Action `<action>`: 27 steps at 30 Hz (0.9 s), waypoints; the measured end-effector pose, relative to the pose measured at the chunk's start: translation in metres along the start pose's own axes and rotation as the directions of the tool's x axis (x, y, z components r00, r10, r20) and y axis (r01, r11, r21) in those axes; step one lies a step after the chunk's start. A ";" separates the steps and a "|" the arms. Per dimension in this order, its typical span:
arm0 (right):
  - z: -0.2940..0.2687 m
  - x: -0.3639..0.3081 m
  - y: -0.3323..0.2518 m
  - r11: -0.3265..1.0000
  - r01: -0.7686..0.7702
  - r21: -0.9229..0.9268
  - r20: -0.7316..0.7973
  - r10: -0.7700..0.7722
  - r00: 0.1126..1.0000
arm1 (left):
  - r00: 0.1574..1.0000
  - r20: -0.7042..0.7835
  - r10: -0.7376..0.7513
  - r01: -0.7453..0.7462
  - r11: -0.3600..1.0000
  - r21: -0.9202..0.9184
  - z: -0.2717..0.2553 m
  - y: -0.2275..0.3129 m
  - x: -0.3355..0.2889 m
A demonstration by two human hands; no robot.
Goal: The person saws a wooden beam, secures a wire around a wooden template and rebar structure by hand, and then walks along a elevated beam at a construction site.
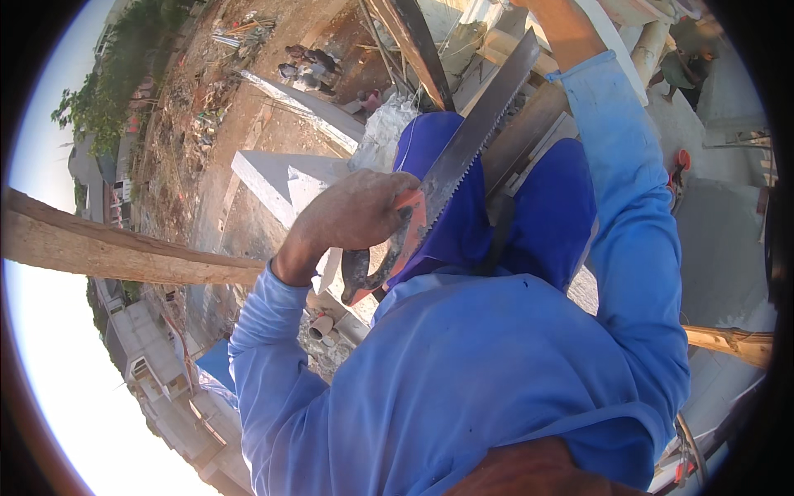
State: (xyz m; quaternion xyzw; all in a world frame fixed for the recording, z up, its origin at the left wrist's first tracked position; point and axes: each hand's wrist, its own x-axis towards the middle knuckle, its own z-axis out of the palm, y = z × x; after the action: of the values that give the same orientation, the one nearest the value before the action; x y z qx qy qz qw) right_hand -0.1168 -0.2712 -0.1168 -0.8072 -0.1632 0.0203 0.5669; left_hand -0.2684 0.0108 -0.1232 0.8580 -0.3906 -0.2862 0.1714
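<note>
A handsaw (473, 132) with a dark toothed blade and an orange and black handle slants over my lap, its tip toward the upper right. My left hand (356, 211) is closed on the front part of the handle, near the blade; the handle's rear loop shows below the fingers. My right arm (608, 107), in a blue sleeve, stretches to the top edge, where the hand is cut off by the frame. A weathered wooden beam (529, 136) lies beyond the blade, between my knees.
A wooden pole (124, 248) crosses at the left. White-faced slabs (281, 178) and a dark upright plank (413, 45) stand ahead. Far below on dirt ground are several people (310, 66). Another person (682, 74) is at the upper right, near an orange-handled tool (681, 161).
</note>
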 end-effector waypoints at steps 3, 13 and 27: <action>0.019 0.009 -0.010 0.999 -0.047 0.010 0.057 0.046 0.997 | 0.972 0.032 -0.234 0.234 0.972 -0.022 -0.018 0.002 -0.069; 0.015 0.007 0.001 0.998 0.008 0.067 0.033 -0.011 0.999 | 0.594 -0.025 -0.804 0.598 0.462 -0.655 0.089 -0.038 -0.228; 0.037 0.011 0.009 0.995 0.005 -0.095 -0.075 -0.012 0.997 | 0.567 -0.044 -0.823 0.739 0.532 -0.413 0.318 -0.178 -0.142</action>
State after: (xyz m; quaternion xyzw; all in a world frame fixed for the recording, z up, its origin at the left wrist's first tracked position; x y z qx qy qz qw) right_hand -0.1126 -0.2373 -0.1366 -0.8326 -0.1461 -0.0204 0.5339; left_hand -0.4398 0.2107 -0.4119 0.9232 0.1184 -0.2939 0.2177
